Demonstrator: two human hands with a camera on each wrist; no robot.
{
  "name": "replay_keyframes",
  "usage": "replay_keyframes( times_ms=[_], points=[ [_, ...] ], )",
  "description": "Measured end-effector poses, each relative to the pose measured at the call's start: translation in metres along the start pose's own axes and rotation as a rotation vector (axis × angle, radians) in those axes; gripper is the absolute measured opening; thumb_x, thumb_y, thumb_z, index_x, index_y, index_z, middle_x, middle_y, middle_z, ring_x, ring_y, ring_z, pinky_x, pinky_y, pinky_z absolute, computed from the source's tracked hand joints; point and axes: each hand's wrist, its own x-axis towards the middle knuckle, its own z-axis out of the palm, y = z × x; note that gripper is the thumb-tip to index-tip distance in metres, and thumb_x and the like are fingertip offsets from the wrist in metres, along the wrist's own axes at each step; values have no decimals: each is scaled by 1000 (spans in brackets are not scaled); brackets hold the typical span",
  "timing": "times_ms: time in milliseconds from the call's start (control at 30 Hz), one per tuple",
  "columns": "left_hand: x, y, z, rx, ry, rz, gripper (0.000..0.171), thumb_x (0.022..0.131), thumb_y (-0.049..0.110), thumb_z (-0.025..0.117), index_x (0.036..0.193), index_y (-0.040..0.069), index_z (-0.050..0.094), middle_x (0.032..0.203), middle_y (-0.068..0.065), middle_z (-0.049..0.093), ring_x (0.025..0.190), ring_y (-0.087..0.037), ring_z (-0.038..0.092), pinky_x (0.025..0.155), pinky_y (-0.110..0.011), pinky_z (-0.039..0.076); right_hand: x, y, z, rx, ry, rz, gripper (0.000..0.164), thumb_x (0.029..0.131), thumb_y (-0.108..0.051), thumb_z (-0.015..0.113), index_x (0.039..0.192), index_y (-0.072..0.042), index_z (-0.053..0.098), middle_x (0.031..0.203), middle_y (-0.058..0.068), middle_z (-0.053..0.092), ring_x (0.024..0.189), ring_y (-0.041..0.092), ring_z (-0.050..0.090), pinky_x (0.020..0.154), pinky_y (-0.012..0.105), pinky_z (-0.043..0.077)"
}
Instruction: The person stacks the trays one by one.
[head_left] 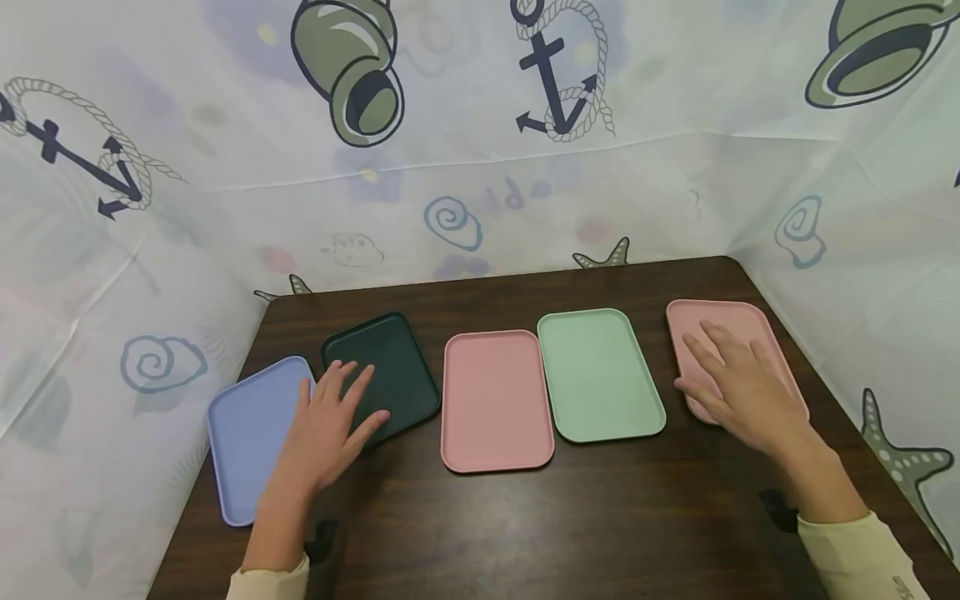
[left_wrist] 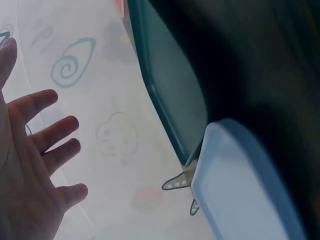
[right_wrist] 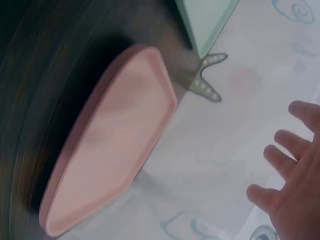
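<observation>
Five-sided views aside, several shallow rectangular trays lie in a row on a dark wooden table. My left hand (head_left: 322,437) hovers with spread fingers over the gap between the blue tray (head_left: 251,450) and the dark green tray (head_left: 397,358); the left wrist view shows it apart from both. My right hand (head_left: 746,387) is held over the pink tray (head_left: 686,321) at the far right, fingers spread, and the right wrist view shows a space between them. Between the hands lie another pink tray (head_left: 497,400) and a light green tray (head_left: 600,375). Neither hand holds anything.
The dark table (head_left: 570,525) carries all the trays. A white cloth (head_left: 465,108) printed with anchors, shells and starfish rises behind the table and along both sides. The middle pink tray and the light green tray lie close side by side.
</observation>
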Motion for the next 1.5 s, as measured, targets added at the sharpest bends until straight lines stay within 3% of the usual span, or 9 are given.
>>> replay_keyframes(
  times_ms=[100, 233, 400, 567, 767, 933, 1100, 1333, 1500],
  points=[
    [-3, 3, 4, 6, 30, 1, 71, 93, 54, 59, 149, 14, 42, 136, -19, 46, 130, -40, 37, 106, -65, 21, 4, -10, 8, 40, 14, -6, 66, 94, -39, 63, 147, -4, 43, 152, 23, 34, 137, 42, 32, 113, 61, 10],
    [-8, 10, 11, -3, 99, -3, 64, 89, 46, 68, 141, 12, 53, 114, -13, 55, 105, -34, 50, 82, -54, 39, 9, -31, 25, 83, 39, -8, 62, 94, -37, 65, 142, -2, 50, 139, 21, 50, 122, 42, 50, 100, 58, 35],
    [-13, 31, 20, -62, 145, -23, 46, 87, 39, 73, 123, 11, 68, 87, -1, 61, 71, -18, 54, 57, -35, 42, 10, -67, 49, 221, -32, 85, 49, 94, -37, 66, 132, -6, 61, 106, 6, 70, 88, 22, 67, 72, 45, 52],
    [-15, 57, 33, -176, 87, -149, 26, 88, 33, 74, 107, 15, 75, 70, 10, 60, 51, -6, 43, 45, -27, 36, 11, -102, 73, 409, -180, 194, 30, 93, -32, 68, 112, -10, 71, 74, -7, 66, 59, 3, 57, 57, 28, 46],
    [-16, 80, 49, -300, -47, -311, 20, 88, 34, 73, 103, 21, 77, 67, 15, 62, 50, -5, 47, 47, -29, 40, 9, -127, 94, 545, -296, 227, 14, 93, -26, 68, 88, -14, 72, 54, -10, 58, 47, 5, 56, 54, 26, 44],
    [-14, 89, 59, -321, -131, -386, 25, 88, 36, 72, 105, 19, 77, 69, 12, 63, 54, -8, 49, 49, -31, 40, 9, -139, 105, 590, -326, 260, 18, 94, -27, 67, 89, -12, 74, 52, -10, 59, 46, 8, 59, 58, 28, 49],
    [-10, 94, 64, -315, -142, -438, 30, 87, 36, 73, 108, 16, 77, 72, 10, 64, 58, -10, 51, 51, -32, 41, 12, -149, 110, 558, -304, 312, 21, 92, -25, 69, 101, -7, 75, 49, -12, 58, 43, 6, 57, 61, 30, 51],
    [-4, 99, 69, -314, -139, -476, 30, 85, 33, 74, 108, 15, 77, 70, 10, 64, 60, -11, 52, 51, -33, 41, 16, -159, 112, 524, -294, 319, 14, 91, -23, 68, 84, -14, 74, 46, -11, 56, 39, 4, 55, 50, 30, 45],
    [-4, 102, 71, -345, -120, -471, 25, 84, 26, 75, 106, 14, 77, 65, 10, 60, 56, -12, 49, 49, -31, 38, 17, -161, 114, 503, -276, 337, 14, 89, -22, 70, 94, -10, 76, 44, -12, 54, 39, 3, 54, 59, 32, 50]
  ],
)
